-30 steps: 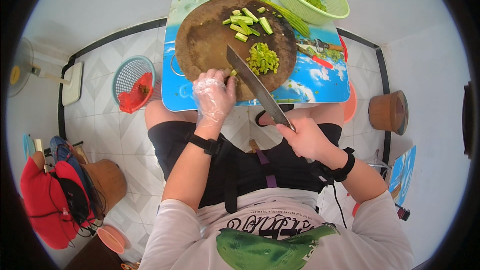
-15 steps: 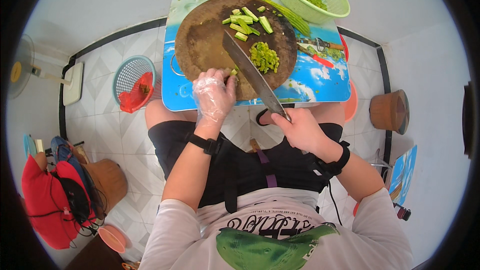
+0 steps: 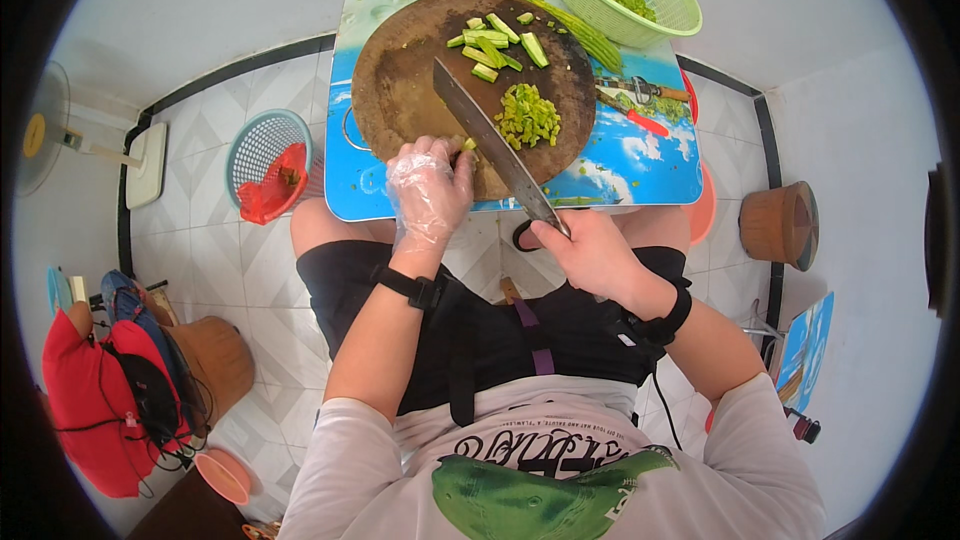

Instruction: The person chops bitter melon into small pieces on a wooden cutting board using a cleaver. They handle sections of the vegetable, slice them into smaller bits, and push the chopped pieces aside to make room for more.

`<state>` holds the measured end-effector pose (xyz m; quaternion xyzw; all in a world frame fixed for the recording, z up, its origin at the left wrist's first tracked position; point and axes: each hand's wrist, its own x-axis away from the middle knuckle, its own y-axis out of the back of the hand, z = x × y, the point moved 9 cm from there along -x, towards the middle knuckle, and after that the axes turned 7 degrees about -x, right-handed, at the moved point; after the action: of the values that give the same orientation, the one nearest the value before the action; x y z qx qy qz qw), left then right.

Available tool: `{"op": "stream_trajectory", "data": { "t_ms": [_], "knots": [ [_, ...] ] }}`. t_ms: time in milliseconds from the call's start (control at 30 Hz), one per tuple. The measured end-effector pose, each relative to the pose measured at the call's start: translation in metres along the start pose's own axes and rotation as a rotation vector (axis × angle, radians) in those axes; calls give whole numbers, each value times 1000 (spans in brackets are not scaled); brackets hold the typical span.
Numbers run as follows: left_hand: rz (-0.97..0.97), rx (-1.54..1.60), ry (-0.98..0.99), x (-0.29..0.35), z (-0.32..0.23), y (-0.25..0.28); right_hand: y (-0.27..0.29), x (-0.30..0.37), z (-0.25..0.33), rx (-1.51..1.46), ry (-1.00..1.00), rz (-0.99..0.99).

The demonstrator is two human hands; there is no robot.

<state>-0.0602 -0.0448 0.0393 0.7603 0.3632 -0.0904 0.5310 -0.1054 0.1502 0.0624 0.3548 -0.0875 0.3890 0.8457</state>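
On the round wooden chopping board (image 3: 395, 70), my left hand (image 3: 430, 185), in a clear plastic glove, is closed with its fingertips pressed on a small green vegetable piece (image 3: 468, 145). The fingers partly hide it. My right hand (image 3: 597, 252) is wrapped round the handle of a long, wide-bladed kitchen knife (image 3: 490, 135). Its blade slants across the board, just right of the gloved fingers. Right of the blade is a heap of diced green vegetable (image 3: 528, 116). Several pale-centred green vegetable sticks (image 3: 485, 38) lie farther back on the board.
A blue-patterned table (image 3: 350, 195) carries the board. At its far right stand a light green basket (image 3: 645, 28) of chopped greens and a bundle of long green stalks (image 3: 590, 38). A red-handled peeler or knife (image 3: 645, 122) lies at right. A blue-grey basket (image 3: 245, 155) stands on the floor.
My right hand and the knife have shifted slightly left, bringing the blade closer to the gloved fingers. My left hand stays in place on the vegetable piece.
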Motion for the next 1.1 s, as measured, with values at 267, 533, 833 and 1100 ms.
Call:
{"op": "stream_trajectory", "data": {
  "t_ms": [267, 533, 833, 1100],
  "knots": [
    [7, 2, 4, 0, 0, 0, -2, -2, -5, 10, 4, -8],
    [9, 5, 1, -1, -1, 1, 1, 32, -19, 45, -8, 22],
    [47, 8, -6, -3, -3, 2, 6, 38, -14, 65, -76, 89],
    [57, 8, 15, -1, 0, -2, -4, 3, -6, -2, -136, 163]
  ]
}}
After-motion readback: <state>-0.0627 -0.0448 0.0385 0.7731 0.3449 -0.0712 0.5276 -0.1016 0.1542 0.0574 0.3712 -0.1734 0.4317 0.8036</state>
